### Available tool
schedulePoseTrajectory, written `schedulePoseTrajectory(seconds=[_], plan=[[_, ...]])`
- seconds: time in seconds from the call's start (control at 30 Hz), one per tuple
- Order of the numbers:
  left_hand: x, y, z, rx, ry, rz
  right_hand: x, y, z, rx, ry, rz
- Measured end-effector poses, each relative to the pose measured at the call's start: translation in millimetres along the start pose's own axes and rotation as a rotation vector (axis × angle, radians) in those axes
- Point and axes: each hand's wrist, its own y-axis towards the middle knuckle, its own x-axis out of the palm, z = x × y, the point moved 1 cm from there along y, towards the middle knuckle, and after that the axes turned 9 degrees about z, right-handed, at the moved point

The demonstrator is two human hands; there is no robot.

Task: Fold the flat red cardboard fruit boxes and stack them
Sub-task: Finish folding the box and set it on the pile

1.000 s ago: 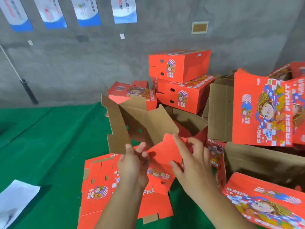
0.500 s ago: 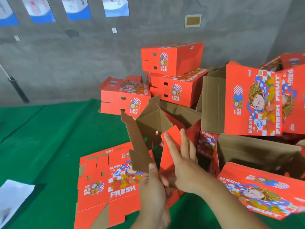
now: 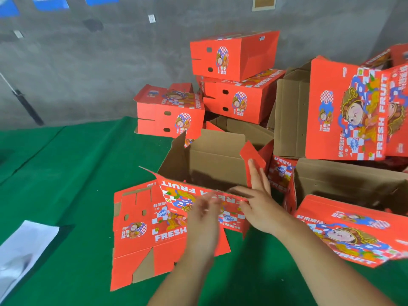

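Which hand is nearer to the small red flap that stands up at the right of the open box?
Right. The right hand touches the red flap with its fingertips; the left hand, blurred, is lower and left, at the box front wall.

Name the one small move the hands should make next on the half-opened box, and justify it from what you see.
Probably push the red side flap inward with the right hand: the half-opened box stands open-topped, that flap sticks up against the straight fingers, and the blurred left hand is at the near wall.

Grey concrete wall (image 3: pixel 110 69) with posters (image 3: pixel 53 2) behind green floor covering (image 3: pixel 66 173).
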Motion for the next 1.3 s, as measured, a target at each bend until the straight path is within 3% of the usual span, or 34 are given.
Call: schedulePoseTrajectory(seconds=[0.07,0.13,0.2,0.3,0.37,0.5,0.6,0.7,0.77,0.93,1.0,1.07,1.17,1.3], plan=[[-27.4,31.9,1.3,0.038,0.057,0.233,0.1,-4.5,10.3,0.081,-0.009,-0.007],[-54.3,63.8,2.7,0.119,0.24,0.302,-4.5,-7.4,18.2,0.158,0.059,-0.005],[-71.1,85.7,3.1,0.136,0.32,0.24,-10.7,-8.8,25.6,0.167,0.135,-0.004],[-87.1,99.3,-4.4,0.21,0.152,0.009,-17.7,-11.1,36.4,0.14,0.257,0.041],[-96.8,101.6,-9.0,0.255,0.18,-0.133,-19.8,-13.5,40.9,0.182,0.339,0.06],[-120.3,102.9,-3.3,0.102,0.429,-0.14,-18.9,-17.1,47.0,0.328,0.421,-0.007],[-122.5,96.1,13.0,0.123,0.715,-0.134,-22.8,-15.1,48.2,0.362,0.426,-0.015],[-105.8,88.2,25.2,0.079,0.785,-0.204,-20.0,-6.9,48.9,0.456,0.49,0.051],[-87.8,91.8,20.7,0.225,0.812,-0.104,-20.9,0.8,48.2,0.459,0.459,0.179],[-58.3,104.1,1.0,0.452,0.792,0.496,-11.2,9.3,49.8,0.383,0.291,0.308],[-60.7,117.3,2.8,0.461,0.822,0.548,-5.5,12.7,55.5,0.346,0.3,0.307],[-60.2,126.8,7.4,0.508,0.833,0.514,-3.7,13.6,58.4,0.364,0.349,0.347],[-49.2,126.9,7.4,0.731,0.87,0.289,-4.3,12.0,62.9,0.389,0.431,0.387],[-53.2,124.1,-0.9,0.839,0.788,0.115,-2.3,10.8,58.2,0.263,0.261,0.366]])
